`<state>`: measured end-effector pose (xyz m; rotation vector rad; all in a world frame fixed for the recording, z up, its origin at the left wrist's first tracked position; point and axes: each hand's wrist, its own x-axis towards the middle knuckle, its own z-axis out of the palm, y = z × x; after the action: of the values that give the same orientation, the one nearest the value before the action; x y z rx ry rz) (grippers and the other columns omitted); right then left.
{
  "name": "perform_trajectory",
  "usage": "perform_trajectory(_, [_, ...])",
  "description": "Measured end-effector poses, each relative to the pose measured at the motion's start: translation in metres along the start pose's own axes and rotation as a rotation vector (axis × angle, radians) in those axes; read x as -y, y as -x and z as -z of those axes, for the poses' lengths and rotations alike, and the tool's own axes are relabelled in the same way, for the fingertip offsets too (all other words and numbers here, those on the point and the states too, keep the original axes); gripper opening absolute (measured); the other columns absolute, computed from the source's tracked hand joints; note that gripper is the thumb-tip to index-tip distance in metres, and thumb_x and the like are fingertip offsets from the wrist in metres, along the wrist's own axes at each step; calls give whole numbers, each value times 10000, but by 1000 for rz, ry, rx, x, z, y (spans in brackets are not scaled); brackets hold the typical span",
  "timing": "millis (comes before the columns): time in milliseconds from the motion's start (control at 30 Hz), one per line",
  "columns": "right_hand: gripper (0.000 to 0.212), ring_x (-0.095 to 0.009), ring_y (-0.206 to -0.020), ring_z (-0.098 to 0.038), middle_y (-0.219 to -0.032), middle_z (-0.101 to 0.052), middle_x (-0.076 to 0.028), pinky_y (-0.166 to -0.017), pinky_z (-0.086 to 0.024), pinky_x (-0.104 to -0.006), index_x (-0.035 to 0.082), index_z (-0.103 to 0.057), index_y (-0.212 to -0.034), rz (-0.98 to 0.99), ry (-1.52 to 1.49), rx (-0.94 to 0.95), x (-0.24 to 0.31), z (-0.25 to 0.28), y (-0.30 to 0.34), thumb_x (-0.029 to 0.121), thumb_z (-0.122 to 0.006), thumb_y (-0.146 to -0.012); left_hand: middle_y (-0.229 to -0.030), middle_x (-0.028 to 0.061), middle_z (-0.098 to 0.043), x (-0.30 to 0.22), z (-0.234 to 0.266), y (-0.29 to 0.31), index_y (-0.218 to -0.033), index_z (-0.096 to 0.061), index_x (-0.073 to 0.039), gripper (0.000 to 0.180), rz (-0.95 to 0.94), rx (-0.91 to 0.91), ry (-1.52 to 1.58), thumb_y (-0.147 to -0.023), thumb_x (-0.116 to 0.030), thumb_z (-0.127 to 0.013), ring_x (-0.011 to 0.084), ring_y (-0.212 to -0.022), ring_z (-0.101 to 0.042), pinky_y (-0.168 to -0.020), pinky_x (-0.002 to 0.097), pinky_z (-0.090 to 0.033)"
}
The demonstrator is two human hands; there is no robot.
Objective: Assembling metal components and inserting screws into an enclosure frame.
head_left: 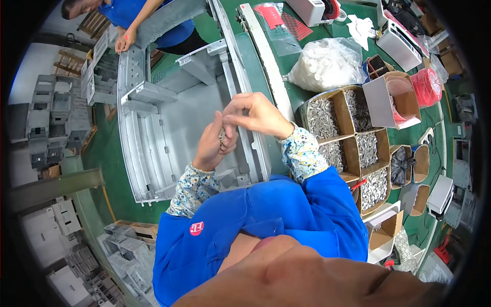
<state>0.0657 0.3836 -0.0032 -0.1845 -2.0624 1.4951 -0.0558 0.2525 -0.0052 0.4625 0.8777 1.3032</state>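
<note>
Both my hands meet over a large grey metal cabinet frame [190, 113], whose inner panels and brackets face up. My left hand [208, 148] has its fingers curled round a cluster of small metal fasteners [222, 139]; their exact kind is too small to tell. The left thumb points up toward the fingers of my right hand [260, 116]. The right thumb and forefinger are pinched together at the left thumb's tip. Whatever lies in that pinch is hidden.
Right of the frame, a divided cardboard box [343, 137] holds several kinds of small metal parts. Beyond it lie a clear bag of white pieces [330, 64] and a pink roll [426, 87]. A co-worker [148, 23] touches the frame's far left corner. Grey metal housings [56, 110] stand left.
</note>
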Motion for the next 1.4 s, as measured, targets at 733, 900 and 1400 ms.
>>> perform_trajectory(733, [167, -66, -678, -553, -759, -621, -28, -646, -442, -194, -33, -627, -897, -265, -342, -544, -111, 26, -58, 59, -601, -759, -773, 56, -488, 3, 12, -8, -1075, -424, -3, 204, -198, -203, 331, -930, -142, -391, 106, -603, -415, -440, 203, -319])
perform_trajectory(900, [148, -55, -648, -544, -729, -616, -19, -615, -432, -189, -28, -632, -867, -281, -394, -555, -110, 25, -61, 60, -598, -753, -781, 43, -502, 3, 11, -8, -1069, -444, -19, 206, -216, -239, 302, -926, -169, -438, 93, -588, -410, -439, 196, -318])
perform_trajectory(1400, [219, -83, -561, -480, -697, -577, -23, -536, -405, -228, 18, -632, -821, -132, 82, -746, -83, 11, -56, 236, -626, -799, -609, -47, -347, -1, 5, -7, -907, -468, -68, 228, -116, -276, 273, -924, -295, -447, 31, -478, -299, -352, 153, -232])
